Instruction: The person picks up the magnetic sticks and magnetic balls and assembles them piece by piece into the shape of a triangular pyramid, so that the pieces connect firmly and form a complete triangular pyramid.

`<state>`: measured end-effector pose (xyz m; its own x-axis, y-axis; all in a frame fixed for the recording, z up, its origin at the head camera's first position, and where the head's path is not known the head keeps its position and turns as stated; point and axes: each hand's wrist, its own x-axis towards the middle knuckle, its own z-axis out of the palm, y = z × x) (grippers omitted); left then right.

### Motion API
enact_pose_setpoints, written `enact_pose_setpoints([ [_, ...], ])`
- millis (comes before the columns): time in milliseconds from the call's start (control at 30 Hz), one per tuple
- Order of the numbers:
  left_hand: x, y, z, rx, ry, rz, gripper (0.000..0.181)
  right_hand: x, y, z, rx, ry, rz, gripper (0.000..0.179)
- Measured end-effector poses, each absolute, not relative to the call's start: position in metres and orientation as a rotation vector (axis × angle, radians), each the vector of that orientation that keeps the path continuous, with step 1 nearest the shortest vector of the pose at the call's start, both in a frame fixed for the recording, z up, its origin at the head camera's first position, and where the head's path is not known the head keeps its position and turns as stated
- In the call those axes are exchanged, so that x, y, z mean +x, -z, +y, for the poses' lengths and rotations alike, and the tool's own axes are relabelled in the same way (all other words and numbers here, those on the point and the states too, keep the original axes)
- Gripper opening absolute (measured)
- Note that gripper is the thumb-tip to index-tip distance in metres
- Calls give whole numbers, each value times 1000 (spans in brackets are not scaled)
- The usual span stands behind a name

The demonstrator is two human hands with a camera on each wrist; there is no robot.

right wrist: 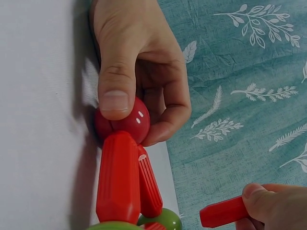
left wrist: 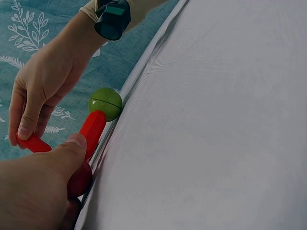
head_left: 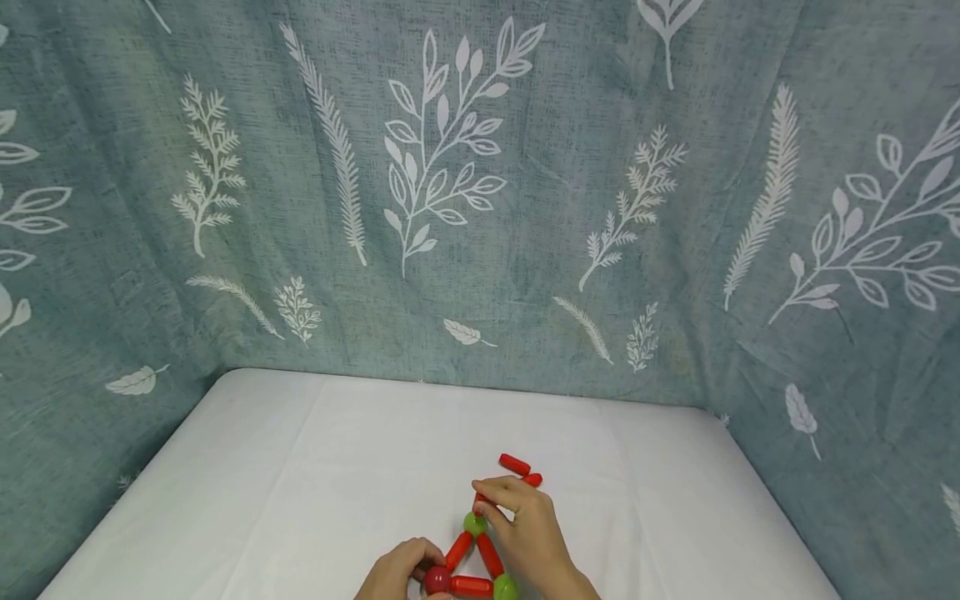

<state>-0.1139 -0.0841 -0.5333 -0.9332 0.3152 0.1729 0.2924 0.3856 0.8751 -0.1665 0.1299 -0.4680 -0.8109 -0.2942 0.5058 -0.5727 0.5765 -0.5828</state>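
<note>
Near the front of the table, three red grooved rods (head_left: 472, 587) join a red ball (head_left: 437, 579) and two green balls (head_left: 475, 523) into a triangle. My left hand (head_left: 401, 568) grips the red ball at the lower left corner, thumb on top in the right wrist view. Between thumb and fingertips, my right hand (head_left: 531, 533) pinches another red rod (right wrist: 223, 212), which overlaps the far green ball's top in the head view. In the right wrist view the rod's free end sticks out past the fingertips, apart from the green balls.
Two loose red rods (head_left: 514, 464) lie on the white-covered table (head_left: 360, 467) just beyond the right hand. A green curtain (head_left: 480, 300) with white leaf prints hangs behind the table and along both sides.
</note>
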Motion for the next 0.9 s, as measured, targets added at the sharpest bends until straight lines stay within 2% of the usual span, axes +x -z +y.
enact_pose_setpoints([
  [367,-114,536,-84,653,-1613,2658,31,-166,471,130,703,-1073,-2493,31],
  [900,-114,535,-84,608,-1632,2618,32,-167,474,131,678,-1042,-2582,30],
])
